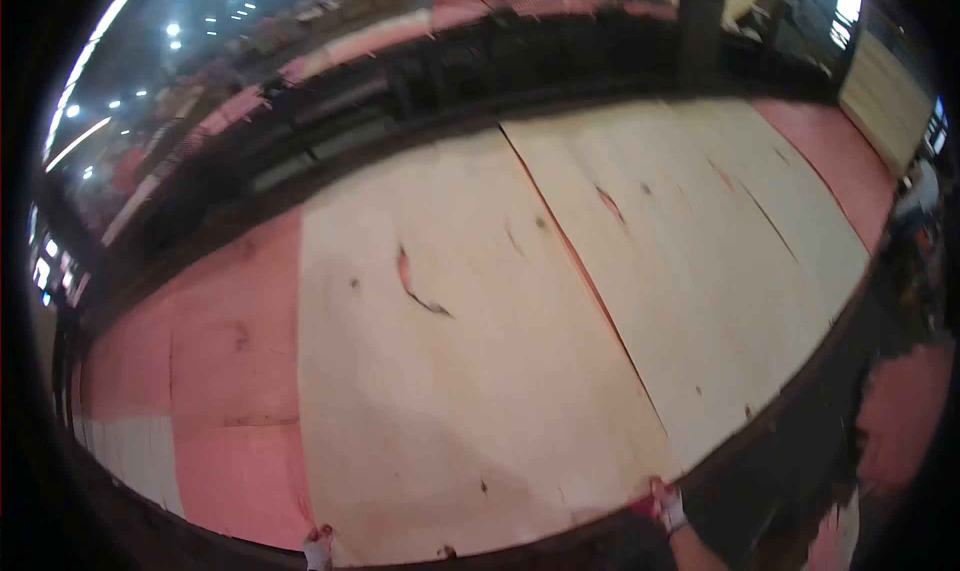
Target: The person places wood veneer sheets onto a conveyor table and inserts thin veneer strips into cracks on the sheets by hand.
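A large pale wood veneer sheet (430, 391) with knots and a curved split lies flat across the table. My left hand (318, 549), in a whitish glove with bare fingertips, grips its near left corner, beside the pink veneer. At the near right corner, my right hand (668, 506) has its fingers closed on the sheet's edge; a white covering wraps that hand. To the right lies a second pale veneer sheet (690, 271), with a narrow dark and reddish gap between the two. My thumbs and the underside of the edge are hidden.
Pink veneer sheets (235, 341) lie at the left, and another pink sheet (835, 151) at the far right. A dark post (703, 31) stands behind the table. Another person (920, 196) is at the right edge. Torn pink pieces (905, 411) lie lower right.
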Demonstrator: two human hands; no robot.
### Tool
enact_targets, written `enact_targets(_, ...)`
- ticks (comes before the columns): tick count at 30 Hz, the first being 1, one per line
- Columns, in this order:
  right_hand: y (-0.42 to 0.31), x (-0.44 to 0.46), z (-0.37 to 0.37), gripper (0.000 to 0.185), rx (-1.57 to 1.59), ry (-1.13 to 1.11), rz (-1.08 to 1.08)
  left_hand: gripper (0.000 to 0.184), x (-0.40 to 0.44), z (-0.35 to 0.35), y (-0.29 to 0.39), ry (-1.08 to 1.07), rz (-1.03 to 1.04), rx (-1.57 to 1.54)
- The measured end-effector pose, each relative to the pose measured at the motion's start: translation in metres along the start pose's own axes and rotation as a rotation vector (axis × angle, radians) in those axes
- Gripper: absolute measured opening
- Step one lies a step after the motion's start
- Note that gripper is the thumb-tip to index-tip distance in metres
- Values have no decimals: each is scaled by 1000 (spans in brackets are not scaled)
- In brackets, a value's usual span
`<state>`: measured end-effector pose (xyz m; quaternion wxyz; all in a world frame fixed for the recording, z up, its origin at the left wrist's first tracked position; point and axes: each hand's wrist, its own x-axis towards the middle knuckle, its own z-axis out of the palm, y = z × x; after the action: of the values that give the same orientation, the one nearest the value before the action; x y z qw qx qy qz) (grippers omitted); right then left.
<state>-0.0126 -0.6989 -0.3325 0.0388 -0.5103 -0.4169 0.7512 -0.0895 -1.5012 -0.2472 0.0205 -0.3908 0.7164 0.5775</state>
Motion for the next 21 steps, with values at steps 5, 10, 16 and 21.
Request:
enact_targets(5,-55,-52,17,44,-237,-37,142,17,39,-33,-50,-29,-51,-240)
enact_targets(10,1,7,-49,46,-233,-147,106,20,27,-13,-26,-12,-50,105)
enact_targets(16,-32,-32,-4,47,-331,-2,78,67,5,70,48,155,360,1202)
enact_targets(21,-114,-93,46,33,-823,15,60,99,-46,268,134,-273,785,1244)
